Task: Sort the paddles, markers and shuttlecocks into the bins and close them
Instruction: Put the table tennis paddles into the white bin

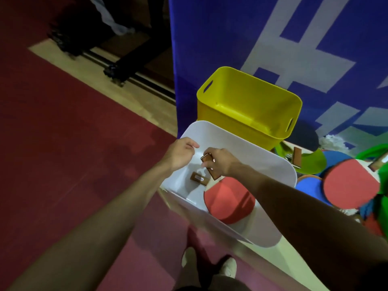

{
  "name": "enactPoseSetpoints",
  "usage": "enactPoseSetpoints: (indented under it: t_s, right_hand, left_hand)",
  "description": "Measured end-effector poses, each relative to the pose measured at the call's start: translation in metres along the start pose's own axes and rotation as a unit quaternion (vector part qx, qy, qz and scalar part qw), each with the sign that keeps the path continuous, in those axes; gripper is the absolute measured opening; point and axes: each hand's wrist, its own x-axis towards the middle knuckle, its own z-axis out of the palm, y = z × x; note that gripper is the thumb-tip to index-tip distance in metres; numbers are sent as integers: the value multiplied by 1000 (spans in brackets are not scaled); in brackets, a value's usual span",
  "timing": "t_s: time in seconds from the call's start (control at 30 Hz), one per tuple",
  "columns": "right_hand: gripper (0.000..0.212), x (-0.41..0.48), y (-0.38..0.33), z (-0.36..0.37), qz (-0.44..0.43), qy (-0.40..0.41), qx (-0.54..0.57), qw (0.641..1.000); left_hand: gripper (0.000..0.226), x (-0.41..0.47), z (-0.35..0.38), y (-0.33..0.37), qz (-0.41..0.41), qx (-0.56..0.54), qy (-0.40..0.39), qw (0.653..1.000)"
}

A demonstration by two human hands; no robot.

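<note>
The right grip point(220, 162) is clenched round the wooden handle of a red paddle point(228, 198), thumb and fingers wrapped about it, with the round red blade hanging low inside the white bin point(241, 141) towards its near side. The left grip point(180, 153) has its fingers curled at the bin's far-left rim and holds the bin by that edge. Down in the bin, just left of the red blade, lies a second wooden handle point(199, 178); its own blade is hidden. Beyond the white bin and touching it stands a yellow bin point(220, 114), open-topped, on the blue tabletop point(210, 38). To the right lies a heap of loose paddles, one red point(352, 185), one green point(310, 162), one blue point(308, 185), with white feathery shuttlecocks point(333, 140) at its far edge.
</note>
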Motion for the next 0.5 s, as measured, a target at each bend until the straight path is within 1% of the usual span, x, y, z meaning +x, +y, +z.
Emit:
enactPoseSetpoints:
  t_s: [0.1, 0.17, 0.27, 0.33, 0.4, 0.5]
  right_hand:
    - [43, 7, -3, 15, 15, -9, -32, 999]
    - [42, 10, -3, 20, 27, -7, -36, 999]
    - [42, 12, 0, 21, 47, -2, -35, 998]
    - [42, 9, 4, 19, 53, -9, -11, 999]
    - [42, 2, 10, 13, 47, -26, -4, 999]
    - [33, -14, 18, 0, 8, -29, -41, 999]
  left_hand:
    - [28, -2, -5, -3, -1, -25, 7, 1000]
    - [28, -3, -6, -4, 1, -34, 6, 999]
    - [27, -4, -5, -5, 0, -40, -1, 999]
    - [26, -7, -4, -2, 5, -41, -6, 999]
    - [27, -9, -2, 3, 13, -40, -14, 999]
    - [26, -11, 2, 11, 21, -37, -35, 998]
